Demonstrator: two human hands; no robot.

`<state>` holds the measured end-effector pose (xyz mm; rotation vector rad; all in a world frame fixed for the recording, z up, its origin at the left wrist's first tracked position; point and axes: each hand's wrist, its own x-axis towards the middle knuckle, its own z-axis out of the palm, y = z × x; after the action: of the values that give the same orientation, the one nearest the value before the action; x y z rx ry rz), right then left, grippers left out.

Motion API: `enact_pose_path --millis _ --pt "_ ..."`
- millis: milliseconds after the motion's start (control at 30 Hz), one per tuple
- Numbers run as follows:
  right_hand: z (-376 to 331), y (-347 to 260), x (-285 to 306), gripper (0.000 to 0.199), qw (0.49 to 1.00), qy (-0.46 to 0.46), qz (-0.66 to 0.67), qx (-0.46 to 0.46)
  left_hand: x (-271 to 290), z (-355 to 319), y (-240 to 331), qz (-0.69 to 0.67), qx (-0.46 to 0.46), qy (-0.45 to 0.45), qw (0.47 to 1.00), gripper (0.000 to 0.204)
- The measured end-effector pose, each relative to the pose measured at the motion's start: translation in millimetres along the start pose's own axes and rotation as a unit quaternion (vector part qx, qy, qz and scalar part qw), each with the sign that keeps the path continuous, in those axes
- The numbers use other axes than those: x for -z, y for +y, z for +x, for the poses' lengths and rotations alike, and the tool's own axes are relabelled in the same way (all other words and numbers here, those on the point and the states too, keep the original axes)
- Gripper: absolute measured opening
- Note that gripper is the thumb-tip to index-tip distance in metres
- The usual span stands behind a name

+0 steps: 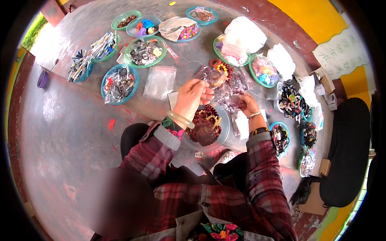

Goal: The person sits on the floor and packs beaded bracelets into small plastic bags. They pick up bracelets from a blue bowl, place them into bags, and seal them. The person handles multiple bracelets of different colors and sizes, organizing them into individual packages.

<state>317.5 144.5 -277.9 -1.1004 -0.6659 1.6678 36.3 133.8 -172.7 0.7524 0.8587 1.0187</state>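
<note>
Left hand (pixel 192 97) raised above a clear bowl of dark red-brown beaded bracelets (pixel 206 125), fingers pinched narrow on the upper edge of a small clear plastic bag (pixel 210 75) that hangs open between the two hands; pale green bangle (pixel 180 119) round that wrist, plaid sleeve (pixel 155 146) behind it. Right hand (pixel 248 103) just right of the bowl, curled closed round the lower, crumpled part of the same clear bag, dark beads showing through the plastic at the palm; thin bracelet on that wrist. Just beyond the bag, an orange-and-dark beaded bracelet (pixel 220 66) lying on the grey floor (pixel 72 120). Farther left, a flat empty zip bag (pixel 159 81), and left of that a blue bowl of packaged trinkets (pixel 119 84). Farther still, a green bowl of dark key-ring pieces (pixel 145 52), a bowl of pens in sleeves (pixel 103 46), another pen bundle (pixel 80 65) nearer the left edge, and a small purple cup (pixel 42 78) well apart on the far left. At the far side, a bowl of bright coloured pieces (pixel 143 26) and a cloth-covered bowl (pixel 177 28). To the right, a white plastic bag (pixel 244 37) over a green bowl, a bowl of pastel items (pixel 263 71), and a heap of dark hair ties (pixel 292 101); nearer right, smaller bowls of dark bands (pixel 280 137).
</note>
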Motion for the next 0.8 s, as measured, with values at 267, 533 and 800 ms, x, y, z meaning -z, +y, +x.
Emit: enact_pose_path --millis 267,533,800 --pt "-82 -5 -68 0.03 0.996 -0.022 0.077 -0.034 3 -1 -34 0.468 -0.249 -0.208 0.822 0.058" --pt "-107 47 -89 0.024 0.969 0.127 0.16 -0.138 14 -19 -64 0.54 -0.225 -0.303 0.752 0.035" --pt "-102 42 -82 0.035 0.943 0.169 -0.286 -0.027 15 -9 -52 0.541 -0.299 -0.23 0.752 0.011"
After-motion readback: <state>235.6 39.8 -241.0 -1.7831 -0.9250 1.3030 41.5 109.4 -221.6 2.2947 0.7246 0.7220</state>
